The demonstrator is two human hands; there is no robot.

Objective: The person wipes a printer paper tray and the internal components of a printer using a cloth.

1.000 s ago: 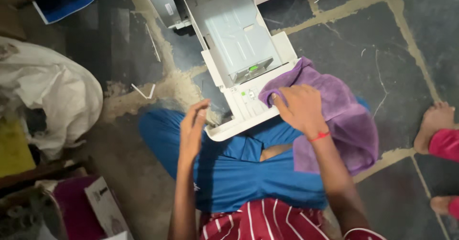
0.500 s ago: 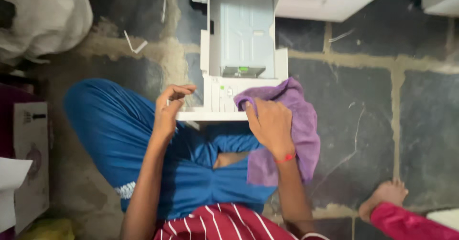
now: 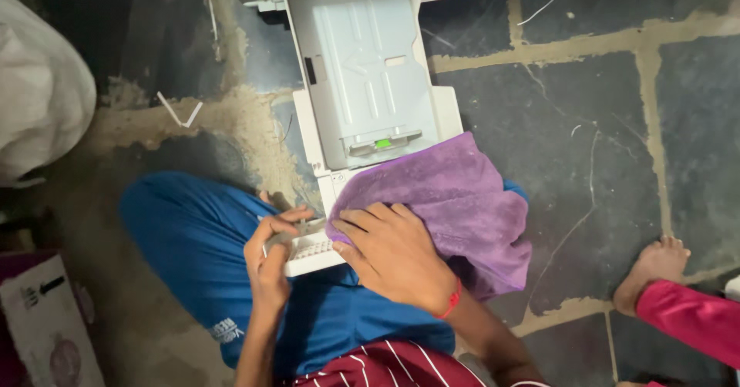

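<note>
Sitting on a dark stone floor (image 3: 601, 125) with pale sandy joints | white plastic tray (image 3: 362, 86) lay across the blue-trousered lap | right hand (image 3: 393, 252) pressed flat, fingers spread, on a purple cloth (image 3: 455, 194) covering the tray's near corner | left hand (image 3: 270, 260) gripped the tray's near edge.

A: Is it bright?
B: Dim overall. Soft light falls on the white tray (image 3: 362, 71) and the purple cloth (image 3: 455, 194); the upper left corner sinks into shadow.
A: Sharp?
B: Mostly, with no glare. The edges look slightly stretched.
</note>
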